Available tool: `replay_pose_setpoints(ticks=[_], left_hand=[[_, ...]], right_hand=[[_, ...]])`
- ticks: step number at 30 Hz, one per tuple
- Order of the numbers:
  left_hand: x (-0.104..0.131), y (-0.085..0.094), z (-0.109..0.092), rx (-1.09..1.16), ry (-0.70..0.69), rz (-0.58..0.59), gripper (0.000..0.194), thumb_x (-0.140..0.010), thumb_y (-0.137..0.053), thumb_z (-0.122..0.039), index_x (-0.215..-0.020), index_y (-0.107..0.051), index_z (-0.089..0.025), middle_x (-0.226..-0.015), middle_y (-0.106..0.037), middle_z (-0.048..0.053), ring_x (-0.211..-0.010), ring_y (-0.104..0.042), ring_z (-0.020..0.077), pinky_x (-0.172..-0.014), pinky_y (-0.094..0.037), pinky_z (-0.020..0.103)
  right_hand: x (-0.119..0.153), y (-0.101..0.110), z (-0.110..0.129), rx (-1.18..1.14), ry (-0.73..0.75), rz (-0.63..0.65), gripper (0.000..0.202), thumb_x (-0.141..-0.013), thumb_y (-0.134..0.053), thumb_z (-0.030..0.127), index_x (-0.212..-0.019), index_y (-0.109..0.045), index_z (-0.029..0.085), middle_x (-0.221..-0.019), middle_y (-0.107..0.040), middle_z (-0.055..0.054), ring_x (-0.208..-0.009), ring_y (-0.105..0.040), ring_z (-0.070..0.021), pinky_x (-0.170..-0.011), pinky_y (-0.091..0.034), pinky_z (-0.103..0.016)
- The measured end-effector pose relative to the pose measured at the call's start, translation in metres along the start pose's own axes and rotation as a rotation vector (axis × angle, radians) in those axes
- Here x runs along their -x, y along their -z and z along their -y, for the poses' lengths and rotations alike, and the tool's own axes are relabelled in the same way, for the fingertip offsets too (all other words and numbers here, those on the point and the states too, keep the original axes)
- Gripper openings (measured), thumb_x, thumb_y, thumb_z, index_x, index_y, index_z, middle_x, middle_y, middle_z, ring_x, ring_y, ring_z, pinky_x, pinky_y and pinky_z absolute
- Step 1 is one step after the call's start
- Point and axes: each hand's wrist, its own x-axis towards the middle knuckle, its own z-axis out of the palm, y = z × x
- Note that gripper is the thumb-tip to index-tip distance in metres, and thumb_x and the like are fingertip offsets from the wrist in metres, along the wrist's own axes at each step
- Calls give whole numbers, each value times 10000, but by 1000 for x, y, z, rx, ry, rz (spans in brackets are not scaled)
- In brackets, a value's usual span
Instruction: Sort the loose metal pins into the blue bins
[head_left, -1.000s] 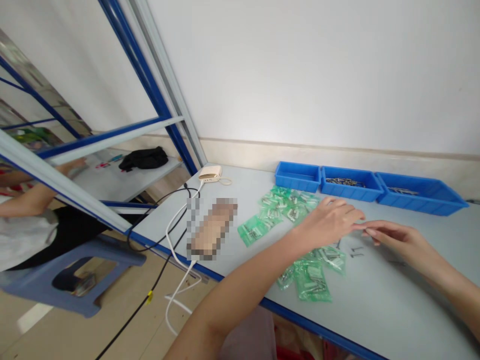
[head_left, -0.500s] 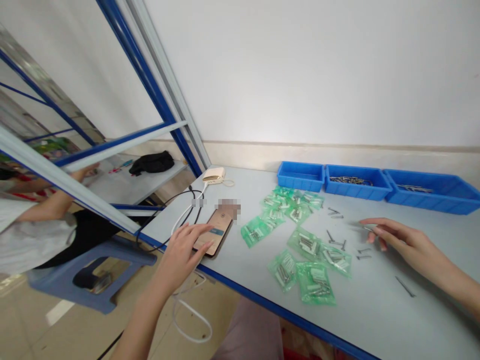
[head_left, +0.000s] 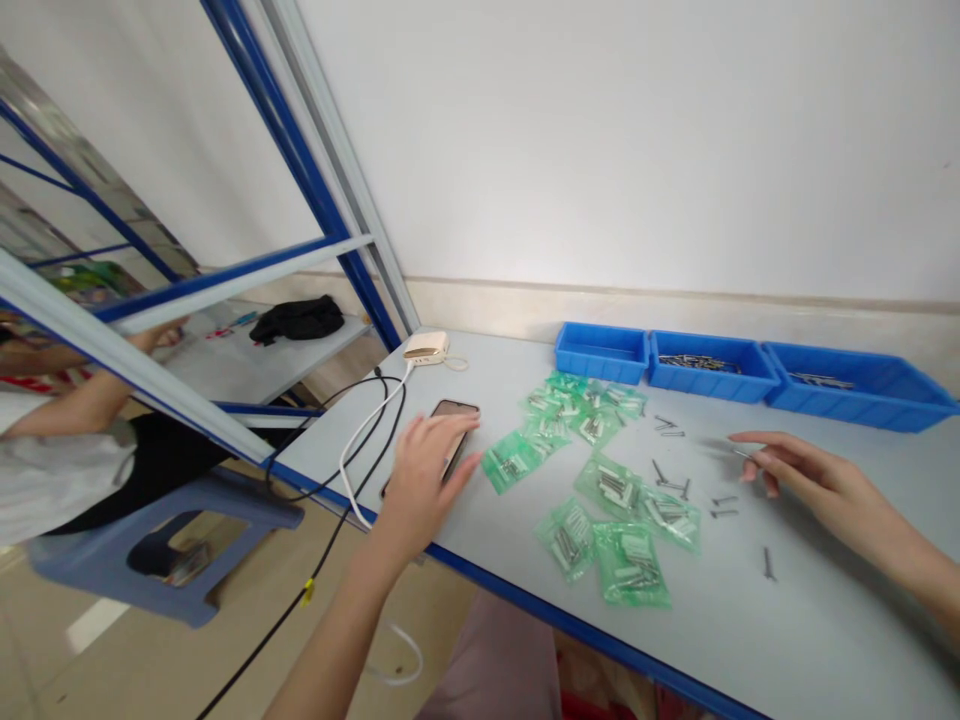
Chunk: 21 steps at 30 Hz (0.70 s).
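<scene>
My left hand is over a phone near the table's left front edge. Its fingers are stretched out and cover most of the screen; whether they touch it I cannot tell. At the right, my right hand pinches a thin metal screw between thumb and fingers, above the tabletop. Several loose screws lie to the left of this hand, and a single screw lies nearer the front. Between the hands are several green plastic bags holding screws and white plugs.
Three blue bins stand along the wall: a left bin, a middle bin with metal pieces, and a right bin with a few. A white box has cables attached. At far left, a person sits on a blue stool.
My left hand has moved right and up, covering more of the phone. The single screw near the front now lies further left and points differently. My right hand still pinches its screw.
</scene>
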Motion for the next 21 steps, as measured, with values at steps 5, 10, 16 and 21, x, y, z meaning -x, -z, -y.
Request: replay_pose_setpoints(ticks=[5, 10, 16, 21], left_hand=[[-83, -45, -97, 121, -514, 147, 333, -881, -457, -359, -1152, -495, -170, -1174, -569, 49, -1117, -464, 175, -964, -319, 337], [-124, -114, -159, 98, -842, 141, 271, -905, -424, -287, -1094, -548, -137, -1087, -610, 63, -989, -530, 183, -818, -355, 319], [-124, -138, -154, 152, -772, 85, 249, -924, -391, -266, -1031, -593, -168, -993, -645, 40, -929, -535, 154, -830, -323, 308], [-125, -144, -146, 196, -708, 82, 323, -949, -322, -289, -1001, -618, -171, -1005, -652, 27, -956, -528, 151, -872, -301, 313]], right_hand=[[0, -4, 5, -97, -3, -12, 393, -798, -450, 547, -1046, -529, 253, -645, -559, -5, -559, -491, -154, -601, -423, -288], [-3, -6, 6, -274, -47, -38, 428, -757, -510, 563, -1069, -466, 275, -584, -550, 12, -484, -465, -152, -528, -404, -296], [-6, -13, 4, -360, -97, -74, 443, -738, -532, 559, -1059, -436, 270, -551, -537, 24, -426, -431, -134, -462, -377, -281], [-5, -18, 1, -154, -57, -135, 453, -727, -482, 607, -1026, -476, 268, -623, -590, -13, -520, -530, -178, -529, -441, -311]])
